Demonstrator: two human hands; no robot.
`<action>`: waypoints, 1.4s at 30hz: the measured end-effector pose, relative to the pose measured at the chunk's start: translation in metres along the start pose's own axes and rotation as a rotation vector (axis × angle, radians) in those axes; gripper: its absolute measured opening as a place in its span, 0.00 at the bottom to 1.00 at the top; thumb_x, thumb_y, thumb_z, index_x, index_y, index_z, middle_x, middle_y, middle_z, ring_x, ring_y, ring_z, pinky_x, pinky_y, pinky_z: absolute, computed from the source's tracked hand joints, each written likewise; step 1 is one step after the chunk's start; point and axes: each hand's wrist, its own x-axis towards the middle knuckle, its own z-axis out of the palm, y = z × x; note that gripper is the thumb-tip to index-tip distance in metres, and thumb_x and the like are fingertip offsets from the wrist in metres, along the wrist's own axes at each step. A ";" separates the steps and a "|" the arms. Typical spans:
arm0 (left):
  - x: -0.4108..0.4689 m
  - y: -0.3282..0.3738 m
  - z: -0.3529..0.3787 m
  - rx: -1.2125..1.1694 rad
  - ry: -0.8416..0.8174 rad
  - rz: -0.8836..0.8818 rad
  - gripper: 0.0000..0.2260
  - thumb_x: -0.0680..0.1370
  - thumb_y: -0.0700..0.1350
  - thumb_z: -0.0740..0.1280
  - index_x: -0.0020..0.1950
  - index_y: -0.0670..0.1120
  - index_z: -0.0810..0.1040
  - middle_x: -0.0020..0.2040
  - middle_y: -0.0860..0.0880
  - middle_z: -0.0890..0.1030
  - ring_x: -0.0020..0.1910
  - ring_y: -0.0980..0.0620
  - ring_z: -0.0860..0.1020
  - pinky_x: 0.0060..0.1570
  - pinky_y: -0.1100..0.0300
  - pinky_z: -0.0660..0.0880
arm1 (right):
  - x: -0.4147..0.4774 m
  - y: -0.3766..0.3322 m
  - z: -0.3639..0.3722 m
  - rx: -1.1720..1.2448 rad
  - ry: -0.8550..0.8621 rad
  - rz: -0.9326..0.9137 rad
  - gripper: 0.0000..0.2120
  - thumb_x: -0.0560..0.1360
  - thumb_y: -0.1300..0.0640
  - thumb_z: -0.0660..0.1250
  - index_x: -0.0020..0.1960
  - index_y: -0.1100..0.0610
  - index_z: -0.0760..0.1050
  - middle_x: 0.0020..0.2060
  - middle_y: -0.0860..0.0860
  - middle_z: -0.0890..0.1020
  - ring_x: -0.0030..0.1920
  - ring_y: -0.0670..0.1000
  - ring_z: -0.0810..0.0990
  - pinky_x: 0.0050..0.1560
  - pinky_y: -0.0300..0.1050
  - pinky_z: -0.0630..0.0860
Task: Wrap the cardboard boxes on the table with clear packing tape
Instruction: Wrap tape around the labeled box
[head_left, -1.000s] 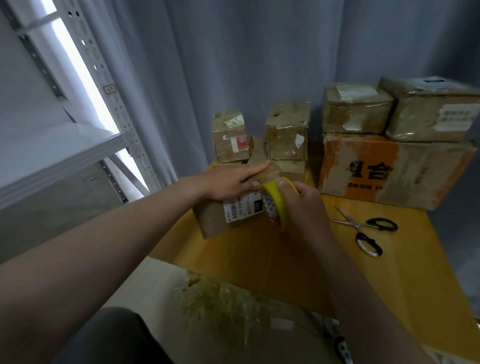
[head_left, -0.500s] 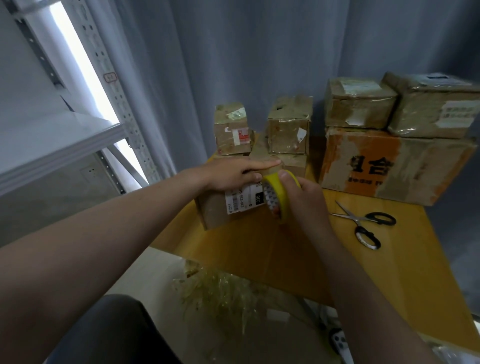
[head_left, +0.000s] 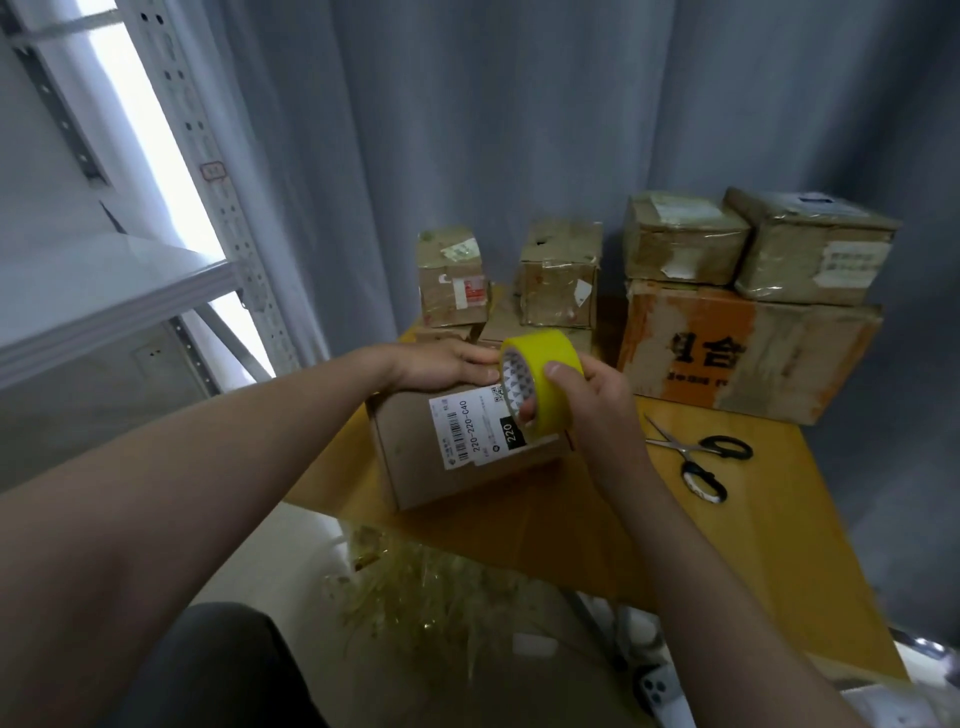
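A brown cardboard box (head_left: 415, 457) with a white shipping label (head_left: 478, 431) sits at the near left of the wooden table (head_left: 753, 545). My left hand (head_left: 441, 366) lies flat on the box's top, fingers straight, pressing it down. My right hand (head_left: 592, 402) grips a yellowish roll of packing tape (head_left: 545, 379), thumb on the outer face and a finger through the core. The roll is held just above the box's right top edge.
Black-handled scissors (head_left: 696, 457) lie on the table right of my hand. Several taped boxes stand behind, with two on a large orange-printed box (head_left: 743, 358). A white metal shelf (head_left: 104, 291) is at left. Crumpled tape scraps (head_left: 431, 587) lie on the floor.
My right hand has lifted the tape roll from the box's right side up to its top edge. The left hand has stayed pressed on the box top.
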 end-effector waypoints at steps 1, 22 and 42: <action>0.001 -0.006 0.001 0.077 0.030 0.004 0.10 0.86 0.54 0.60 0.59 0.59 0.81 0.49 0.61 0.84 0.51 0.58 0.84 0.52 0.58 0.76 | 0.000 0.005 0.003 -0.022 -0.011 -0.004 0.09 0.83 0.60 0.64 0.49 0.62 0.81 0.33 0.51 0.85 0.34 0.48 0.84 0.34 0.41 0.77; 0.003 -0.021 0.069 0.654 0.209 -0.192 0.56 0.66 0.73 0.73 0.84 0.52 0.51 0.79 0.47 0.60 0.76 0.41 0.61 0.73 0.37 0.64 | 0.041 0.018 0.027 -0.319 0.037 0.098 0.17 0.83 0.45 0.64 0.46 0.56 0.83 0.39 0.53 0.85 0.39 0.49 0.82 0.40 0.48 0.78; -0.003 -0.012 0.067 0.594 0.211 -0.231 0.55 0.67 0.69 0.76 0.84 0.51 0.52 0.80 0.46 0.59 0.76 0.41 0.60 0.74 0.38 0.63 | -0.028 0.000 -0.003 -0.610 -0.030 0.420 0.28 0.80 0.35 0.64 0.51 0.62 0.80 0.41 0.56 0.81 0.39 0.53 0.77 0.42 0.49 0.72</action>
